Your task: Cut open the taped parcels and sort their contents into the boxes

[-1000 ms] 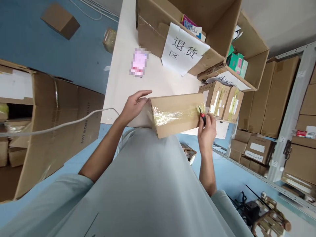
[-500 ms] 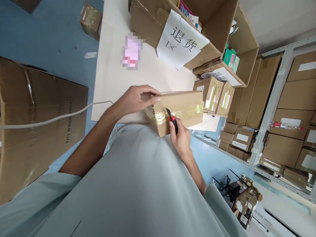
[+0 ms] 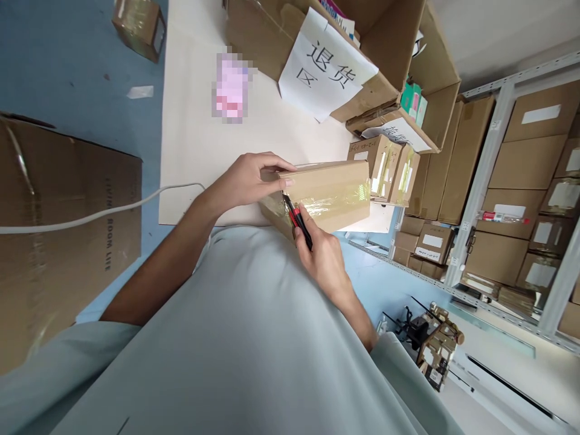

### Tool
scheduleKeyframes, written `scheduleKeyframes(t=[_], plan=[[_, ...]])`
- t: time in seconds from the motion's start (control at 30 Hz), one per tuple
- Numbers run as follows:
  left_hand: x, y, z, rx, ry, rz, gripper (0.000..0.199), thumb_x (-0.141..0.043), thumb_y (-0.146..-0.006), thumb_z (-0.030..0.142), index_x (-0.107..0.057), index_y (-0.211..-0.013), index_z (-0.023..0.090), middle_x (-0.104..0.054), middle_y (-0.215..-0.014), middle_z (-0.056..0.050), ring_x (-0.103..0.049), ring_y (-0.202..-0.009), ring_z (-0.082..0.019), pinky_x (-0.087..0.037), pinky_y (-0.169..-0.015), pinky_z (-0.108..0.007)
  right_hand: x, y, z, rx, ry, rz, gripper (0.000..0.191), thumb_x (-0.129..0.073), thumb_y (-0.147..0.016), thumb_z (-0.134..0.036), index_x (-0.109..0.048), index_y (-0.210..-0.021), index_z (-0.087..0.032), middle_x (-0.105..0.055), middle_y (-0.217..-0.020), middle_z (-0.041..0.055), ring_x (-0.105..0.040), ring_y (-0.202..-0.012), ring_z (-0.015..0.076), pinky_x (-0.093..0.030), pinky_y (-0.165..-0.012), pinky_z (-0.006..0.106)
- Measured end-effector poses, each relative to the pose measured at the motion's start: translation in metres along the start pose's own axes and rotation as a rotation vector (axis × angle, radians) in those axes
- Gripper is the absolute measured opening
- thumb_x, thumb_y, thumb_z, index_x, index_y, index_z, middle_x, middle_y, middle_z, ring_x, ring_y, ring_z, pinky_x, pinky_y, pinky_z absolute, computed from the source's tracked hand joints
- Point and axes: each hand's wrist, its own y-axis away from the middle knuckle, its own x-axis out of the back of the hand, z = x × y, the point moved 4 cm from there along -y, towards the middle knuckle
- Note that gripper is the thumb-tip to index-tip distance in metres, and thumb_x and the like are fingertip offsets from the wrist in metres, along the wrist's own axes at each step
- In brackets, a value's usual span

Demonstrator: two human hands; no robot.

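Observation:
A taped cardboard box (image 3: 339, 187) stands at the near edge of the white table, with clear yellowish tape along the side facing me. My left hand (image 3: 254, 177) grips its left top corner, thumb on the near side and fingers over the top. In my right hand (image 3: 319, 248) is a red and black box cutter (image 3: 299, 222), held closed between thumb and fingers. The cutter's blade points up and left, its tip at the box's left edge just below my left thumb. Whether the blade has entered the tape I cannot tell.
Large open cartons (image 3: 267, 42) with paper signs stand at the table's back. Small taped boxes (image 3: 380, 163) sit at the right. A white cable (image 3: 154, 193) crosses from the left, above a large carton (image 3: 67, 229). Shelves with boxes (image 3: 521, 157) line the right side.
My right hand has moved left with the box cutter, bringing its tip from the taped side to the box's left edge. My left hand keeps its hold, and the view has shifted slightly.

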Motion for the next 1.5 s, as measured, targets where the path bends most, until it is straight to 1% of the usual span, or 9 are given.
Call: scheduleKeyframes(t=[0.2,0.3,0.43,0.53,0.7,0.8,0.97,1.23,1.5], plan=[[-0.001,0.001,-0.002,-0.015,-0.015,0.013,0.043,-0.090,-0.088,0.062,-0.091,-0.115,0.028,-0.086,-0.129,-0.008,-0.077,-0.124,-0.034,-0.059,-0.119,-0.050,0.000,0.005,-0.015,-0.063,0.128,-0.006,0.066,-0.037,-0.118,-0.029,-0.035,-0.183,-0.018,-0.088,-0.107,0.0090,-0.082,-0.086,0.0282,-0.061,-0.083,0.034],[-0.002,0.001,-0.001,-0.027,-0.016,0.016,0.039,-0.088,-0.089,0.059,-0.092,-0.114,0.029,-0.086,-0.129,-0.008,-0.077,-0.124,-0.033,-0.059,-0.119,-0.051,0.000,0.006,-0.021,-0.074,0.159,-0.010,0.066,-0.035,-0.117,-0.028,-0.035,-0.182,-0.016,-0.087,-0.104,0.0095,-0.081,-0.082,0.0283,-0.062,-0.081,0.036],[-0.002,0.000,-0.001,-0.020,-0.010,0.019,0.038,-0.088,-0.089,0.056,-0.092,-0.115,0.028,-0.086,-0.129,-0.008,-0.077,-0.124,-0.033,-0.060,-0.118,-0.050,0.002,0.006,-0.024,-0.078,0.155,-0.017,0.064,-0.034,-0.119,-0.029,-0.037,-0.181,-0.014,-0.087,-0.106,0.0114,-0.081,-0.083,0.0282,-0.061,-0.080,0.036],[-0.001,-0.001,-0.001,-0.013,-0.005,0.016,0.038,-0.089,-0.088,0.056,-0.092,-0.115,0.029,-0.085,-0.129,-0.008,-0.077,-0.125,-0.034,-0.059,-0.119,-0.050,0.004,0.005,-0.024,-0.077,0.139,-0.007,0.065,-0.037,-0.118,-0.027,-0.038,-0.181,-0.015,-0.087,-0.105,0.0113,-0.081,-0.083,0.0277,-0.061,-0.080,0.034],[-0.001,-0.001,0.000,-0.010,0.006,0.014,0.042,-0.089,-0.088,0.059,-0.092,-0.116,0.029,-0.086,-0.129,-0.008,-0.077,-0.124,-0.033,-0.059,-0.119,-0.050,0.006,0.004,-0.023,-0.093,0.132,0.011,0.065,-0.036,-0.118,-0.027,-0.037,-0.182,-0.017,-0.087,-0.107,0.0112,-0.081,-0.085,0.0287,-0.062,-0.081,0.036],[-0.001,-0.001,0.000,-0.004,0.003,0.015,0.042,-0.089,-0.087,0.060,-0.092,-0.115,0.029,-0.086,-0.129,-0.008,-0.077,-0.124,-0.033,-0.059,-0.119,-0.050,0.006,0.003,-0.023,-0.096,0.148,0.005,0.064,-0.035,-0.118,-0.028,-0.038,-0.182,-0.017,-0.087,-0.107,0.0116,-0.081,-0.085,0.0286,-0.061,-0.081,0.035],[0.000,-0.001,0.001,-0.009,0.000,0.011,0.038,-0.088,-0.089,0.056,-0.092,-0.114,0.029,-0.086,-0.129,-0.007,-0.077,-0.124,-0.033,-0.059,-0.118,-0.049,0.010,0.003,-0.025,-0.091,0.157,-0.006,0.068,-0.043,-0.115,-0.024,-0.036,-0.183,-0.017,-0.087,-0.103,0.0106,-0.081,-0.081,0.0272,-0.061,-0.083,0.036],[0.000,-0.001,0.002,0.016,-0.010,0.019,0.035,-0.089,-0.088,0.053,-0.092,-0.113,0.029,-0.086,-0.128,-0.007,-0.077,-0.124,-0.032,-0.060,-0.117,-0.047,0.016,0.002,-0.028,-0.106,0.196,-0.040,0.069,-0.041,-0.114,-0.025,-0.037,-0.182,-0.017,-0.087,-0.104,0.0104,-0.081,-0.084,0.0281,-0.061,-0.081,0.035],[0.000,0.000,0.001,0.011,-0.023,0.018,0.032,-0.087,-0.090,0.051,-0.092,-0.113,0.029,-0.086,-0.129,-0.006,-0.077,-0.124,-0.032,-0.059,-0.116,-0.045,0.018,0.002,-0.031,-0.102,0.166,-0.058,0.068,-0.039,-0.114,-0.023,-0.036,-0.182,-0.016,-0.087,-0.104,0.0102,-0.082,-0.086,0.0282,-0.061,-0.084,0.035]])
